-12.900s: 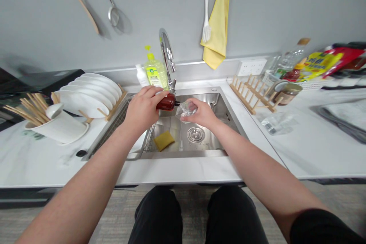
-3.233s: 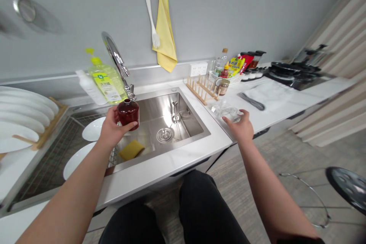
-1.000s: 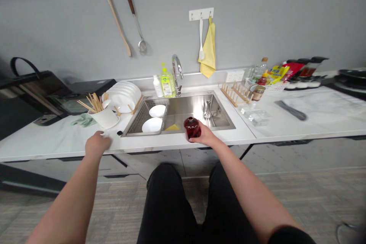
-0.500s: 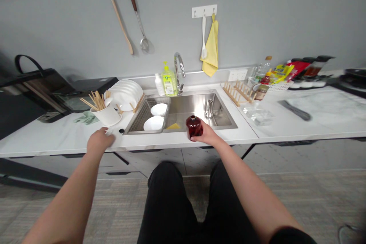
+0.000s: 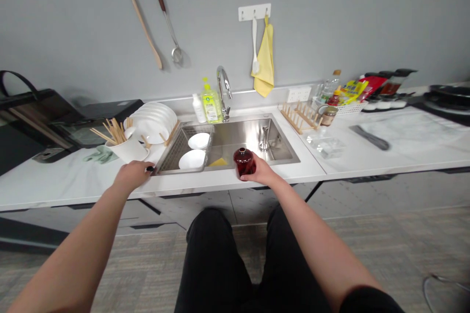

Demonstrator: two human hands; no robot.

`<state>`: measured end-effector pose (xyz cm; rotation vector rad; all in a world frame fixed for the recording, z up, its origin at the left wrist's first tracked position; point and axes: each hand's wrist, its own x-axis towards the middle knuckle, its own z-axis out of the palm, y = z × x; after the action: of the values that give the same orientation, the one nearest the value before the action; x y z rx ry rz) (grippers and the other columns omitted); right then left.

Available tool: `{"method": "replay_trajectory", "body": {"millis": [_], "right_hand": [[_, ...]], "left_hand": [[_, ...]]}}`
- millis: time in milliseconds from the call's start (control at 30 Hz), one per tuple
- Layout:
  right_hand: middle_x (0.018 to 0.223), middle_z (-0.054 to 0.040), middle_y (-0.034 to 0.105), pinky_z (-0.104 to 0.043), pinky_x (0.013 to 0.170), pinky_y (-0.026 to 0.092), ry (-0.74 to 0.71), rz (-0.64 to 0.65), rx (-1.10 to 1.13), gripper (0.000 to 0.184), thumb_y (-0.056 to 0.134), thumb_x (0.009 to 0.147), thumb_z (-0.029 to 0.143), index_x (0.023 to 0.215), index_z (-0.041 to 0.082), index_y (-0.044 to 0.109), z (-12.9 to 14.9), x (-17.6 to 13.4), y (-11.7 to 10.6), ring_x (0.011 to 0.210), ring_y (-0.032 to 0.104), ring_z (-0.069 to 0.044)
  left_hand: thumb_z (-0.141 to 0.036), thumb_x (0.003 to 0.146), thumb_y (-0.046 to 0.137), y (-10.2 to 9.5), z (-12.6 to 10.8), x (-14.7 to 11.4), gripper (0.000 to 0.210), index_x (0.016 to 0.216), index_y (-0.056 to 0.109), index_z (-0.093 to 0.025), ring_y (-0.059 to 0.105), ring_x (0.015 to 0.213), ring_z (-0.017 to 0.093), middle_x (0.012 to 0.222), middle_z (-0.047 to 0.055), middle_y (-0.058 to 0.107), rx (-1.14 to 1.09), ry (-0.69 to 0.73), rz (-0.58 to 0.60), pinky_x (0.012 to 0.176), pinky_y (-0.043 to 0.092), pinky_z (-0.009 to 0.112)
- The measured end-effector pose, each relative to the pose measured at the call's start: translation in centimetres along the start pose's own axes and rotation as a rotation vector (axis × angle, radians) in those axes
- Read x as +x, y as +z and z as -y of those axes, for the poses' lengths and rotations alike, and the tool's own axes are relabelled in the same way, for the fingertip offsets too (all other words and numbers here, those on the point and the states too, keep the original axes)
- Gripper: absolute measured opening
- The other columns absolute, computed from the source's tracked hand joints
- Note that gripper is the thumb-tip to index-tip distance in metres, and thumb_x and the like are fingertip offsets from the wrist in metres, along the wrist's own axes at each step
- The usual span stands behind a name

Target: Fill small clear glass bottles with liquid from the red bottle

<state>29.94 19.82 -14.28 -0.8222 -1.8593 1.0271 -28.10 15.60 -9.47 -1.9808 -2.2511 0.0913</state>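
My right hand is wrapped round a dark red glass bottle and keeps it upright at the sink's front edge. The bottle's narrow neck is uncovered. At the counter's left part, my left hand has its fingers closed around a small black cap, which partly shows between them. Just behind that hand stands a white mug-like pot with several wooden chopsticks.
The steel sink holds a wire basket with two white bowls and a yellow sponge. White plates stand in a rack on the left. A wooden rack and a clear tray sit to the right.
My left hand has moved right and closed on the black cap, which lay uncovered on the counter before. The right hand still holds the bottle. The view has shifted slightly to the right.
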Motion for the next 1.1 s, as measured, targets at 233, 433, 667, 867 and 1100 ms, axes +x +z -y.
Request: {"method": "replay_trajectory", "body": {"millis": [233, 433, 667, 867, 1100], "right_hand": [[0.14, -0.0107, 0.081, -0.054, 0.117, 0.058, 0.003, 0.016, 0.02, 0.092, 0.105, 0.067, 0.036, 0.15, 0.024, 0.066, 0.0, 0.0, -0.1, 0.128, 0.077, -0.037], [0.141, -0.0124, 0.081, -0.055, 0.118, 0.057, 0.001, 0.014, -0.006, 0.095, 0.105, 0.065, 0.038, 0.151, 0.022, 0.066, 0.0, 0.1, 0.0, 0.13, 0.076, -0.039], [0.146, -0.0125, 0.078, -0.052, 0.121, 0.055, -0.033, 0.016, 0.034, 0.102, 0.106, 0.065, 0.038, 0.156, 0.022, 0.061, 0.0, 0.0, 0.3, 0.134, 0.076, -0.038], [0.14, -0.0088, 0.081, -0.05, 0.113, 0.06, -0.025, 0.019, -0.036, 0.093, 0.105, 0.068, 0.04, 0.15, 0.026, 0.064, 0.1, -0.1, 0.1, 0.128, 0.077, -0.037], [0.14, -0.0079, 0.081, -0.051, 0.115, 0.058, -0.067, 0.025, -0.032, 0.091, 0.105, 0.068, 0.04, 0.15, 0.027, 0.066, 0.2, -0.1, -0.2, 0.13, 0.075, -0.038]], "left_hand": [[-0.054, 0.096, 0.059, -3.2, -3.8, -1.9, 0.052, 0.128, 0.083, -0.02, 0.078, 0.111, 0.042, 0.119, 0.02, 0.084, -0.082, -0.085, -0.147, 0.097, 0.059, 0.05], [-0.053, 0.094, 0.074, -8.2, -16.3, -3.4, 0.043, 0.122, 0.082, -0.021, 0.078, 0.104, 0.027, 0.112, 0.008, 0.084, -0.968, 0.069, -0.476, 0.104, 0.061, 0.041], [-0.045, 0.085, 0.095, -8.1, -32.3, -2.1, 0.036, 0.104, 0.075, -0.021, 0.082, 0.103, 0.024, 0.11, 0.011, 0.086, -1.617, 0.343, -0.343, 0.102, 0.064, 0.042], [-0.044, 0.09, 0.092, -7.3, -36.2, -2.2, 0.031, 0.109, 0.081, -0.023, 0.083, 0.111, 0.027, 0.118, 0.011, 0.087, -1.629, 0.419, -0.27, 0.112, 0.065, 0.05], [-0.044, 0.09, 0.093, -8.2, -35.2, -2.9, 0.028, 0.106, 0.085, -0.022, 0.085, 0.113, 0.03, 0.118, 0.013, 0.089, -1.507, 0.508, -0.227, 0.115, 0.066, 0.054]]}}
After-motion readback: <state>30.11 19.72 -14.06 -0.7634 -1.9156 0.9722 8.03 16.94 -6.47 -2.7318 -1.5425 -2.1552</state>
